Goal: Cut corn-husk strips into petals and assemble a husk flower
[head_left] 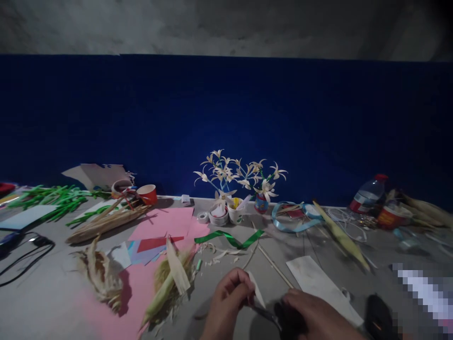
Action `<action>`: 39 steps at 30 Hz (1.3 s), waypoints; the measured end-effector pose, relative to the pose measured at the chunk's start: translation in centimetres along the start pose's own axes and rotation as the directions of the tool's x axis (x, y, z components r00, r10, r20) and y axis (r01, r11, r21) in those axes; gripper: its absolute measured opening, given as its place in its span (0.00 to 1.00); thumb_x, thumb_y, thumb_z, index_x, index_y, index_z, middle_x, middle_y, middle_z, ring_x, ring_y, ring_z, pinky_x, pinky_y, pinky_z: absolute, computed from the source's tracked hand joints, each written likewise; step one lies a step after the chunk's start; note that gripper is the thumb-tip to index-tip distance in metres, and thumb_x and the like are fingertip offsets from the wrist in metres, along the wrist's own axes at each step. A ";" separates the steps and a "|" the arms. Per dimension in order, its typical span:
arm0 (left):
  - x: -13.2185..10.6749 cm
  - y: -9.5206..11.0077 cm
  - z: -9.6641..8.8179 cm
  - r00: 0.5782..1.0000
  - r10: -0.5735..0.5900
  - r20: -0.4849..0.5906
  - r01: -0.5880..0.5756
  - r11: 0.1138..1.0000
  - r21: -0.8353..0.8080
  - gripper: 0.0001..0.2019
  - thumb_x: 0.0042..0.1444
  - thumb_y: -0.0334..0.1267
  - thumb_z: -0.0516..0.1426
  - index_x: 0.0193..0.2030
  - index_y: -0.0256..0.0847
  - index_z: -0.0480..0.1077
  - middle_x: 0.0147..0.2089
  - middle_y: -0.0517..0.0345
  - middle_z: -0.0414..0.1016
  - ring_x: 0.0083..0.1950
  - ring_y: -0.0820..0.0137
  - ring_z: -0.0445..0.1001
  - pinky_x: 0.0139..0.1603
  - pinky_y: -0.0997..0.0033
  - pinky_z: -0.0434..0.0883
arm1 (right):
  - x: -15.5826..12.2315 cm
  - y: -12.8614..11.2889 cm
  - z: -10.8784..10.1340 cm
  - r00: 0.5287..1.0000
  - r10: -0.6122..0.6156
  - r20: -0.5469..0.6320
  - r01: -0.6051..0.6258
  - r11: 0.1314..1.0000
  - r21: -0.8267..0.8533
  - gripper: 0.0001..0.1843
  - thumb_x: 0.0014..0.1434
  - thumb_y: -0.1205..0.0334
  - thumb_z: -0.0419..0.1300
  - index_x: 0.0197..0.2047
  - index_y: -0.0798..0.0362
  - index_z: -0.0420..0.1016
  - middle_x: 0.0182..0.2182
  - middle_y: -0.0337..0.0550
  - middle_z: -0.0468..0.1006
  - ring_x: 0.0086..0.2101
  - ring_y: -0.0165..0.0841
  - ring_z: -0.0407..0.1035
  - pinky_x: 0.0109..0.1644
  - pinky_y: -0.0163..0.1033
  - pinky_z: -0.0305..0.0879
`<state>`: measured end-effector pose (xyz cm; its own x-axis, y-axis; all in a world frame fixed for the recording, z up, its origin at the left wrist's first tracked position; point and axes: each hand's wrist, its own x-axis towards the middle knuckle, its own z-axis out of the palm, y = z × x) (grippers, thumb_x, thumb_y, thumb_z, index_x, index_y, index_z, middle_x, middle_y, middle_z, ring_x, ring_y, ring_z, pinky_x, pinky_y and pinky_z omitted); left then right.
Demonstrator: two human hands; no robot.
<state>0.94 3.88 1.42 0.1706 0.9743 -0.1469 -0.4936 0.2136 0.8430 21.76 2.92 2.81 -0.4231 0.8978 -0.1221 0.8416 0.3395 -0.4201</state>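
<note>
My left hand (228,300) is closed at the lower middle, thumb and fingers pinching a pale pointed strip of corn husk (257,289). To its right, my right hand (316,311) is wrapped round a pair of scissors (264,312) with dark handles. The metal blades point left and reach the fingers of my left hand; whether they touch the husk I cannot tell. A thin stick (275,265) lies just beyond my hands. A white sheet of paper (320,285) rests beyond my right hand.
Husk flowers (221,172) stand in small cups at the back. A green ribbon (230,237) and husk scraps lie before them. Pink paper (166,224), corn husks (164,295) and green stems (60,198) spread leftward. A bottle (370,193) is back right.
</note>
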 end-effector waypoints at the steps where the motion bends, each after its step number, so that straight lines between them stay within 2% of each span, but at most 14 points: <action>1: 0.0 -0.1 0.0 1.000 -0.005 -0.003 0.005 1.000 -0.001 0.12 0.44 0.41 0.64 0.23 0.39 0.66 0.19 0.65 0.66 0.23 0.75 0.62 0.30 0.73 0.57 | 0.0 -0.4 -0.4 1.000 -0.007 -0.029 0.008 1.000 0.030 0.14 0.38 0.74 0.56 0.30 0.49 0.72 0.31 0.38 0.78 0.32 0.37 0.72 0.33 0.35 0.58; 4: 0.1 -0.4 0.2 1.000 -0.022 -0.005 0.022 1.000 -0.001 0.12 0.43 0.41 0.64 0.23 0.39 0.66 0.19 0.65 0.66 0.23 0.75 0.61 0.29 0.73 0.57 | 0.2 -2.0 -1.9 0.974 -0.097 -0.203 0.119 0.988 0.096 0.10 0.52 0.69 0.58 0.39 0.49 0.75 0.35 0.41 0.78 0.30 0.34 0.71 0.33 0.35 0.62; 6: 0.1 -0.5 0.3 0.999 -0.033 0.002 0.033 0.999 0.000 0.12 0.42 0.41 0.64 0.23 0.39 0.65 0.19 0.65 0.66 0.24 0.74 0.61 0.29 0.73 0.58 | 0.5 -3.2 -2.6 0.922 -0.258 -0.289 0.285 0.957 0.051 0.13 0.57 0.68 0.58 0.45 0.49 0.75 0.41 0.46 0.79 0.35 0.36 0.72 0.39 0.36 0.65; 10: -0.1 -0.5 0.5 0.999 -0.045 0.030 0.044 0.999 0.024 0.13 0.43 0.43 0.65 0.23 0.38 0.66 0.19 0.65 0.64 0.24 0.74 0.60 0.29 0.72 0.59 | 1.1 -4.6 -2.4 0.828 -0.457 -0.325 0.480 0.877 -0.012 0.12 0.60 0.70 0.54 0.39 0.49 0.78 0.36 0.46 0.80 0.36 0.37 0.72 0.40 0.39 0.64; 12: -0.5 -0.2 0.5 0.999 -0.031 0.022 0.030 0.999 0.040 0.12 0.46 0.44 0.64 0.26 0.38 0.69 0.23 0.63 0.65 0.26 0.72 0.62 0.30 0.71 0.60 | 1.3 -4.8 -1.8 0.835 -0.376 -0.401 0.468 0.869 0.160 0.09 0.61 0.68 0.55 0.34 0.49 0.76 0.32 0.44 0.79 0.34 0.36 0.71 0.38 0.38 0.63; 14: -1.0 0.3 0.3 0.993 0.120 -0.014 -0.116 0.983 0.142 0.10 0.50 0.43 0.62 0.35 0.40 0.72 0.33 0.58 0.71 0.33 0.68 0.67 0.36 0.70 0.63 | 1.5 -4.9 -1.0 0.882 -0.148 -0.447 0.381 0.784 0.491 0.06 0.59 0.64 0.59 0.29 0.50 0.73 0.29 0.41 0.75 0.32 0.34 0.69 0.36 0.37 0.63; 16: -1.5 0.9 0.1 0.946 0.318 0.058 -0.320 0.893 0.317 0.09 0.55 0.42 0.61 0.40 0.42 0.72 0.43 0.53 0.71 0.44 0.63 0.68 0.44 0.68 0.63 | 1.6 -5.0 -0.4 0.935 0.119 -0.333 0.220 0.541 0.812 0.10 0.55 0.57 0.64 0.26 0.51 0.71 0.24 0.36 0.70 0.26 0.30 0.64 0.31 0.34 0.60; 18: -1.8 1.3 0.0 0.900 0.382 0.209 -0.435 0.794 0.424 0.06 0.57 0.41 0.59 0.38 0.42 0.72 0.43 0.52 0.71 0.47 0.61 0.68 0.48 0.67 0.62 | 1.8 -5.2 0.1 0.957 0.246 -0.151 0.074 0.296 0.952 0.16 0.50 0.51 0.68 0.26 0.53 0.70 0.20 0.31 0.66 0.22 0.26 0.58 0.26 0.31 0.55; 20: -1.9 1.5 -0.1 0.909 0.316 0.272 -0.409 0.804 0.432 0.06 0.57 0.40 0.59 0.33 0.41 0.71 0.38 0.54 0.70 0.43 0.62 0.69 0.46 0.67 0.62 | 1.8 -5.5 0.3 0.959 0.279 -0.049 -0.004 0.187 0.982 0.19 0.48 0.48 0.69 0.26 0.53 0.68 0.18 0.29 0.64 0.19 0.23 0.54 0.24 0.29 0.51; 25: -1.8 1.3 0.4 0.975 0.134 0.180 -0.180 0.945 0.273 0.10 0.52 0.42 0.63 0.27 0.40 0.69 0.31 0.58 0.67 0.36 0.66 0.65 0.40 0.70 0.60 | 1.6 -6.0 0.1 0.961 0.275 0.033 -0.063 0.099 0.993 0.23 0.44 0.45 0.70 0.24 0.53 0.67 0.16 0.28 0.62 0.17 0.21 0.53 0.20 0.28 0.49; 29: -1.8 1.5 1.0 0.985 -0.050 0.168 0.045 0.998 0.035 0.07 0.46 0.37 0.63 0.25 0.39 0.70 0.25 0.59 0.67 0.32 0.68 0.64 0.37 0.70 0.60 | 1.0 -5.9 -0.3 0.984 0.175 -0.016 0.001 0.085 0.996 0.21 0.43 0.50 0.72 0.37 0.53 0.76 0.23 0.32 0.71 0.20 0.23 0.60 0.24 0.29 0.57; 35: -1.8 1.6 1.5 0.938 -0.213 0.273 0.249 0.963 -0.104 0.06 0.45 0.35 0.60 0.22 0.36 0.68 0.22 0.60 0.64 0.27 0.70 0.63 0.34 0.69 0.60 | 0.7 -5.4 -0.4 0.993 0.054 -0.108 0.085 0.318 0.944 0.14 0.52 0.52 0.68 0.31 0.53 0.74 0.24 0.38 0.75 0.25 0.29 0.67 0.25 0.31 0.60; 37: -1.9 1.6 1.4 0.953 -0.167 0.254 0.190 0.979 -0.070 0.07 0.49 0.38 0.59 0.26 0.36 0.69 0.24 0.58 0.66 0.30 0.69 0.65 0.36 0.69 0.61 | 0.7 -5.3 -0.4 0.990 0.081 -0.115 0.075 0.386 0.919 0.13 0.54 0.52 0.66 0.30 0.53 0.72 0.23 0.37 0.75 0.23 0.28 0.64 0.25 0.31 0.59; 39: -2.2 1.9 1.2 0.978 -0.018 0.206 -0.012 0.989 0.147 0.08 0.52 0.40 0.59 0.30 0.37 0.70 0.29 0.57 0.69 0.35 0.67 0.67 0.39 0.68 0.61 | 0.8 -5.3 -0.5 0.982 0.115 -0.152 0.080 0.475 0.876 0.12 0.56 0.53 0.64 0.30 0.53 0.73 0.23 0.37 0.74 0.21 0.27 0.62 0.24 0.31 0.58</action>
<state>0.67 2.02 4.01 0.3516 0.9347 -0.0528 -0.3649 0.1888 0.9117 17.15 1.94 5.37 -0.2678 0.9630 -0.0311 0.0715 -0.0123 -0.9974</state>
